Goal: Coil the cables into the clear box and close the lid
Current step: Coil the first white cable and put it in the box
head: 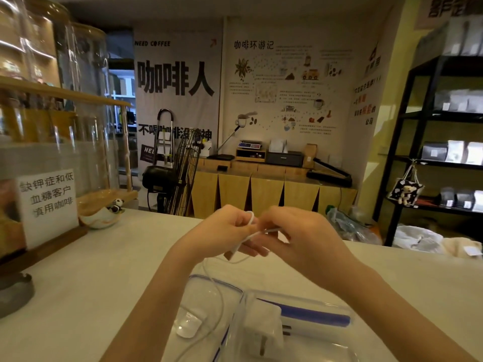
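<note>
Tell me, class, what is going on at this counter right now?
A person stands at a white counter winding a thin white cable. The left hand keeps a small loop in its grip while the right hand feeds the cable across. The rest of the cable trails down toward the clear box, which sits open and already holds a white charger plug. The lid lies beside the box, not yet on it.
</note>
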`<state>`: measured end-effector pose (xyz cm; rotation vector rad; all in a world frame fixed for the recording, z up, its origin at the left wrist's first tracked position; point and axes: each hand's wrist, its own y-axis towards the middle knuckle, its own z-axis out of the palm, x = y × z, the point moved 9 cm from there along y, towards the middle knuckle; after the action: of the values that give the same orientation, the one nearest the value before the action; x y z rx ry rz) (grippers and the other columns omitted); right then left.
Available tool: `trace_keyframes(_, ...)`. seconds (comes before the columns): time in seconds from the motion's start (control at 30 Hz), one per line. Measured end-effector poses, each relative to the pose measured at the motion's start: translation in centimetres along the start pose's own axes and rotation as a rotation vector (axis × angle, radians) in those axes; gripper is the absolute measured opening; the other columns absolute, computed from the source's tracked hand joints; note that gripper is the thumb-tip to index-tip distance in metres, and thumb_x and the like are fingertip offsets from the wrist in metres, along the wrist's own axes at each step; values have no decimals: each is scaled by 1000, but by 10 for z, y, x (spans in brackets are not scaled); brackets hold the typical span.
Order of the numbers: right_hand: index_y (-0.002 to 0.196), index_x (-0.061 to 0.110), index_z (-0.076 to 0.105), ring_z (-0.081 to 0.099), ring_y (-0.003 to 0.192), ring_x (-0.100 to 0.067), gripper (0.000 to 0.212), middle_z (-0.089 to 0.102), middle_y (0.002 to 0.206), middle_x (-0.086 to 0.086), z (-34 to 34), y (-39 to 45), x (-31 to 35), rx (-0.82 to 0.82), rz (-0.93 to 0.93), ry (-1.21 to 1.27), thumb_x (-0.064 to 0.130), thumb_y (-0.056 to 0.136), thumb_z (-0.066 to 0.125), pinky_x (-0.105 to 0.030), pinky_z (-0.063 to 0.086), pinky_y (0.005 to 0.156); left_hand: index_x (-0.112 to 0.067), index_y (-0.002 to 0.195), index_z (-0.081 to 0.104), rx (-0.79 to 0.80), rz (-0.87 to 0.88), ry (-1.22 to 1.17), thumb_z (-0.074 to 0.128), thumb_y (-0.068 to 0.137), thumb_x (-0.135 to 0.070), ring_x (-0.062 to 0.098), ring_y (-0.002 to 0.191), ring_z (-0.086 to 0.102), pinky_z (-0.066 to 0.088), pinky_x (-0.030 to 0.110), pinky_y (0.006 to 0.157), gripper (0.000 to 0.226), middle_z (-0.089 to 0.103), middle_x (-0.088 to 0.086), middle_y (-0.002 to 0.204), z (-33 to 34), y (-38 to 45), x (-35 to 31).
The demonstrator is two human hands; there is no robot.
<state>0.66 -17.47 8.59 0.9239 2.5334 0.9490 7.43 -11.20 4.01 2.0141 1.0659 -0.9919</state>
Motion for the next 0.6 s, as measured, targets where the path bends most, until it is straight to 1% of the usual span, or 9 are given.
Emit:
trace_keyframes(0.03,82,14,63,50,61,6,18,63,70,7,-6,2,-3,-36,2,39,30,78,56,-3,37,56,-8,91,66,26,-5,-80,48,89,-21,11,67,70,59,31,70,23,73,6,77,2,0,-1)
trace_keyframes(0.1,84,15,64,48,65,11,17,56,75,13,-18,6,-9,-96,-5,119,29,78,56,-7,44,57,-9,84,66,100,9,-300,47,88,-19,8,48,62,51,17,50,22,69,2,64,7,-5,-8)
trace_keyframes(0.2,88,15,67,55,71,5,18,58,78,13,-31,11,-23,-152,27,241,27,76,61,-10,47,67,-5,85,65,229,24,-612,43,86,-26,4,35,39,32,12,37,30,53,-2,48,18,-6,-12)
trace_keyframes(0.33,87,18,69,60,76,-6,12,65,78,12,-34,13,-46,-205,154,424,18,76,66,-13,47,68,-2,93,65,460,32,-824,25,88,-46,3,37,37,30,14,39,60,50,-1,49,37,-9,-21)
trace_keyframes(0.4,86,20,70,63,74,-8,13,68,74,14,-30,11,-56,-242,230,601,22,75,64,-16,50,68,3,98,62,517,90,-893,27,88,-38,3,38,40,35,13,39,55,52,-1,49,36,-12,-31)
trace_keyframes(0.43,87,20,70,65,73,-12,15,71,74,9,-26,10,-59,-253,266,697,23,75,62,-19,52,67,3,98,61,524,131,-917,30,88,-33,3,39,41,36,13,39,49,53,-1,50,33,-15,-37)
trace_keyframes(0.5,91,20,71,62,71,-31,18,71,78,-10,-12,10,-61,-235,311,827,24,79,58,-30,53,62,3,101,56,540,225,-982,33,90,-26,3,42,45,36,12,41,39,57,-2,54,27,-20,-48)
trace_keyframes(0.53,92,23,71,60,68,-34,19,69,78,-15,-2,11,-60,-204,328,867,26,81,56,-31,52,59,3,101,53,553,275,-1028,34,92,-25,3,45,48,37,13,44,35,60,-2,58,22,-22,-54)
trace_keyframes(0.6,87,30,69,60,57,-22,18,67,68,-7,21,12,-57,-106,380,908,29,83,51,-23,52,54,5,106,55,547,366,-1141,37,93,-21,5,51,54,44,14,48,34,63,2,64,5,-27,-61)
